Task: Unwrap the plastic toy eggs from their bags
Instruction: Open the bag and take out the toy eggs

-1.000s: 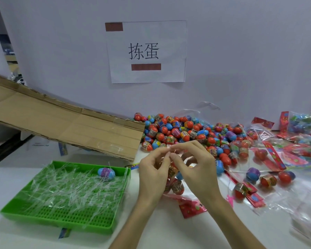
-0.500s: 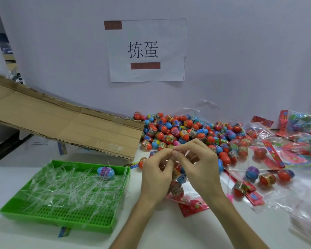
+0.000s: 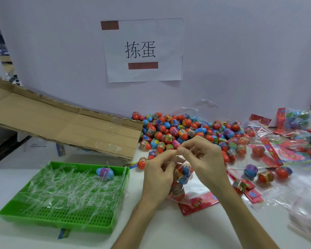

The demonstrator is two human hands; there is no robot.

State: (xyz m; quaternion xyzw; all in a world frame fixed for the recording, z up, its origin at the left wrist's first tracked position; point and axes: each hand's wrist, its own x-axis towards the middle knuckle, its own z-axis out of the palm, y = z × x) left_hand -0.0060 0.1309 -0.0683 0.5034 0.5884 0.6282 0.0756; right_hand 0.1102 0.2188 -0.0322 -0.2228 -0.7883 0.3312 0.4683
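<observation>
– Now, containers first. What holds what?
– Green tray (image 3: 65, 219), left side of the white table (image 3: 169, 232). It holds a litter of clear plastic strips (image 3: 66, 187) and one blue egg (image 3: 104, 172) with a purple band, lying by the far rim. Clear bag (image 3: 183, 174), centre, is held up between the two hands. At least three eggs are inside it, one above another. Fingers hide part, so that count is a minimum. Cannot tell whether its lower end rests on the table. A red header card (image 3: 197, 203) lies on the table just below it.
– Grip?
– Left hand (image 3: 158, 178) and right hand (image 3: 206, 162) each pinch the bag's top edge between thumb and forefinger. The two pinches touch each other there.
– Other bags?
– Three bagged eggs (image 3: 266, 176) lie in a row right of the hands, flat on the table. A far-right bag (image 3: 297, 117) near the wall holds blue and green eggs, too blurred to count. Clear film and red cards lie around both, too tangled to count.
– Loose stock?
– One egg pile (image 3: 178, 132) behind the hands near the wall, mostly red and blue, too many to count. One lone red egg (image 3: 141, 163) just beside the cardboard's lower corner. One cardboard sheet (image 3: 61, 123), sloping from upper left down to the pile's edge. One paper sign (image 3: 142, 51) on the wall, with two characters and two brown strips.
</observation>
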